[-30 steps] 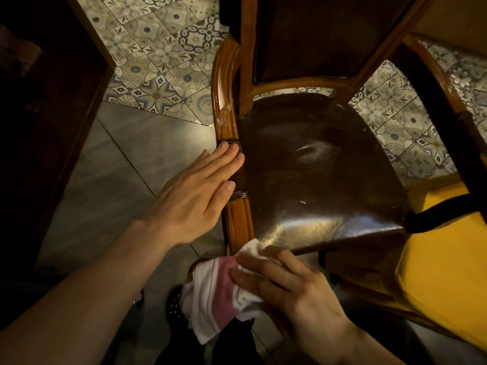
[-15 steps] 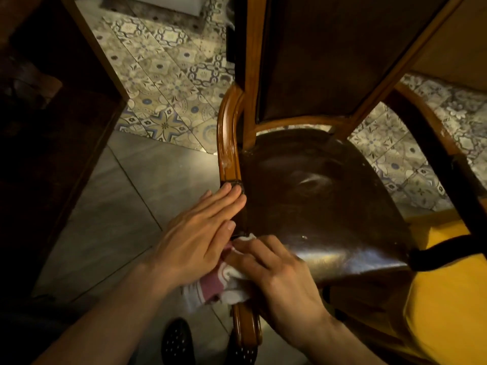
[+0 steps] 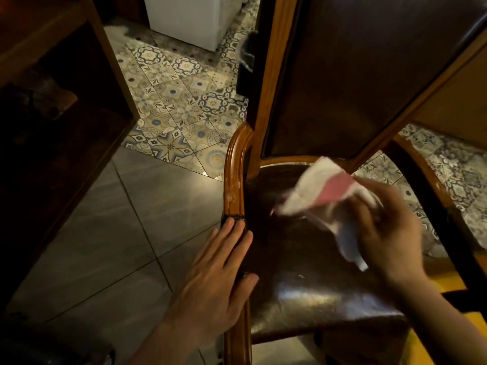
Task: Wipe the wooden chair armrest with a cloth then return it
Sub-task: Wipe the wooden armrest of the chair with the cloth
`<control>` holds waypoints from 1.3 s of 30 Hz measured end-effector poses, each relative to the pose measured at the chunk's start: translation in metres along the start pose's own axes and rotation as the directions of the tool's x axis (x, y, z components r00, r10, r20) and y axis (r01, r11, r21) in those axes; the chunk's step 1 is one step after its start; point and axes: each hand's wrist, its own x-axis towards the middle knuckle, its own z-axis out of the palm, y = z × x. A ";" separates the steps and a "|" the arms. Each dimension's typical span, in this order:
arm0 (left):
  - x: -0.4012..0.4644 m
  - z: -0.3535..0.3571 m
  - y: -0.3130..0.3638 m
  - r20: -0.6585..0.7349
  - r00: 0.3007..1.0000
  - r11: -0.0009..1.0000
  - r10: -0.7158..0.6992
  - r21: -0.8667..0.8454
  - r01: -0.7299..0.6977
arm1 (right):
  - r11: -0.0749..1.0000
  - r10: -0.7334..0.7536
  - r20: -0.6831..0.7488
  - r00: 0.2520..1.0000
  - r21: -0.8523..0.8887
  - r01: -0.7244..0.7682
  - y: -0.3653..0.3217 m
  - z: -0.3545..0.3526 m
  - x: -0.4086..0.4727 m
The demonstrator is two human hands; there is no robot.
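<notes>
The wooden chair has a dark glossy seat (image 3: 311,275) and a curved left armrest (image 3: 234,180) with scuffed pale marks. My left hand (image 3: 216,280) lies flat on the armrest's middle, fingers straight and together, holding nothing. My right hand (image 3: 390,233) is blurred above the seat, to the right of the armrest, gripping a white cloth with a pink stripe (image 3: 326,191). The cloth hangs in the air, clear of the armrest and above the seat. The chair's right armrest (image 3: 432,185) runs along the right side.
A dark wooden cabinet (image 3: 52,127) stands on the left. Grey and patterned floor tiles (image 3: 168,122) lie between it and the chair. A white block (image 3: 189,19) sits at the top. Something yellow (image 3: 448,285) shows at the lower right behind the chair.
My right hand lifted the cloth off the front of the left armrest and swung it up and right over the seat. My left hand stayed on the armrest.
</notes>
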 end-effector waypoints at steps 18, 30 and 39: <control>0.002 0.007 0.003 0.055 0.998 1.000 0.002 -0.011 -0.001 | 0.786 -0.532 0.579 0.618 0.067 0.614 -0.035 0.154 0.082; 0.004 0.007 0.002 0.089 0.996 1.000 -0.019 -0.018 0.020 | 0.898 -0.339 0.569 0.750 -0.043 0.439 -0.054 0.178 0.131; -0.001 -0.001 -0.004 0.051 0.999 0.988 0.009 -0.154 -0.001 | 0.900 -0.387 0.613 0.689 0.091 0.425 -0.052 0.150 0.080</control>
